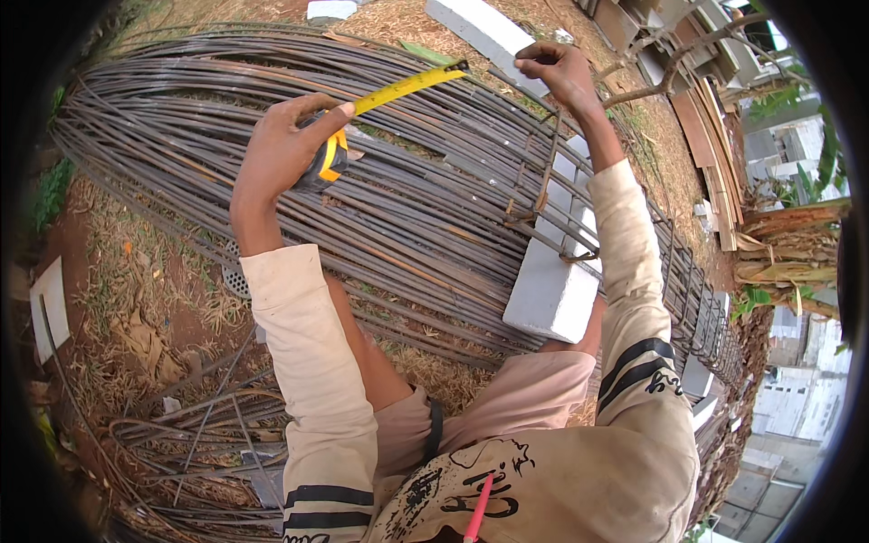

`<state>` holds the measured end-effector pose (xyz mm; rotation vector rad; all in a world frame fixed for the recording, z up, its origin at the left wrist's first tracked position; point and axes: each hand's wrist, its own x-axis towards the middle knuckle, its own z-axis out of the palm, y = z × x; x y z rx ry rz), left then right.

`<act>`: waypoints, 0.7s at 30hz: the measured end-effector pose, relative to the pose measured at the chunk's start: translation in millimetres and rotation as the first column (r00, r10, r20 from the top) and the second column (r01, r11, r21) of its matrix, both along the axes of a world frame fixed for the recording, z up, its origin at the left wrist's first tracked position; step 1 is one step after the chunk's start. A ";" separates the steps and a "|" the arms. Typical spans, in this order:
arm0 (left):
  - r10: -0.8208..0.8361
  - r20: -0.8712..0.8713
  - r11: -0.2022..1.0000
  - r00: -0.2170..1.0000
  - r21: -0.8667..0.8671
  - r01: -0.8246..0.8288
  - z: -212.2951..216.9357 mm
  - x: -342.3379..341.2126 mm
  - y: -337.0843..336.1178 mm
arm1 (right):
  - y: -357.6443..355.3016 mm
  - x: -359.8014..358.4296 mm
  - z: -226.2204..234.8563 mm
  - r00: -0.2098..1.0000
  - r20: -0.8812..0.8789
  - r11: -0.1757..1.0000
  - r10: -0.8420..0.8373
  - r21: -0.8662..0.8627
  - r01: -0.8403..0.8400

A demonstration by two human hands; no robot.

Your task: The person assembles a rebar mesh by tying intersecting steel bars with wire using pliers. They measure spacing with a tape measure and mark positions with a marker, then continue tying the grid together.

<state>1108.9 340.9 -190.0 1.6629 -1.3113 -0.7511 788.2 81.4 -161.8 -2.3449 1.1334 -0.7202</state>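
Observation:
My left hand (288, 145) is wrapped round a tape measure (333, 161) with a black and yellow case. Its yellow blade (407, 89) sticks out to the right above a long bundle of steel bars (398, 199). The blade's free end is apart from my right hand (559, 74), which is raised farther right with thumb and fingers pinched. Whatever lies in that pinch, if anything, is too small to make out. Beneath my right forearm, a rebar cage with square stirrups (548, 167) rests over a pale block (554, 281).
Another long pale block (484, 36) lies beyond the bars. Coiled loose bars (199, 434) spread over the ground at lower left. Stacked boards (715, 154) and a bare branch (670, 77) stand at the right. A pink pen (480, 507) hangs at my shirt.

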 end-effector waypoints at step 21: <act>0.111 0.134 0.993 0.985 0.020 -0.115 -35.4 -26.9 -66.6 | 360.2 -173.1 -144.2 0.854 -0.047 0.850 -0.518 -0.135 0.509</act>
